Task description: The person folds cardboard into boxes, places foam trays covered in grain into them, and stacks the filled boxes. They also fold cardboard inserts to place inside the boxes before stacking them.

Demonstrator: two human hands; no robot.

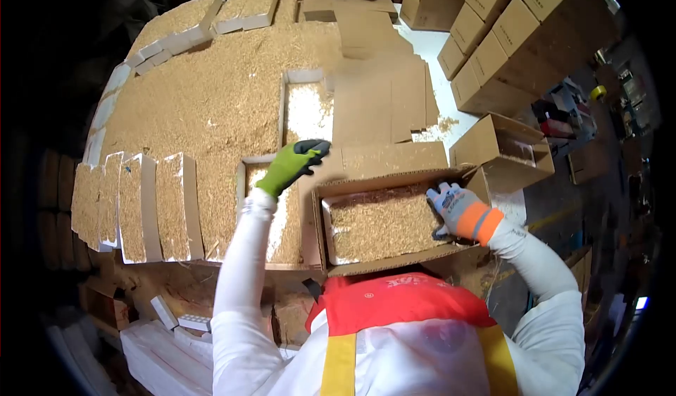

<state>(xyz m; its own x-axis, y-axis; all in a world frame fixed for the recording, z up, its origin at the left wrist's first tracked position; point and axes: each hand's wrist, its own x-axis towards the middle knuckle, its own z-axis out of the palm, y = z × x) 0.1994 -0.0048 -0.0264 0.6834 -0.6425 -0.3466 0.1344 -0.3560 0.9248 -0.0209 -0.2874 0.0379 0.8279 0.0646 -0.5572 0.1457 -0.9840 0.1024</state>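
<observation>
My left hand [290, 166], in a green glove with dark fingertips, hovers above the work surface, left of the open cardboard box. Its fingers are a little bent, thumb apart from them, with nothing visible between. My right hand [458, 211], in a grey and orange glove, reaches into the right end of the cardboard box [384, 177]. Its fingers are spread at the right end of a layer of wood shavings [384, 223] inside. Whether they press on the shavings or on something beneath cannot be seen. White edging [327, 220] shows along the layer's left side.
Wood shavings [211, 93] cover most of the table, with white-sided blocks [150, 206] along its edges. Flat cardboard sheets [377, 100] lie behind the box. Stacked closed cartons [517, 36] stand at the back right, and another open carton [493, 146] sits nearer.
</observation>
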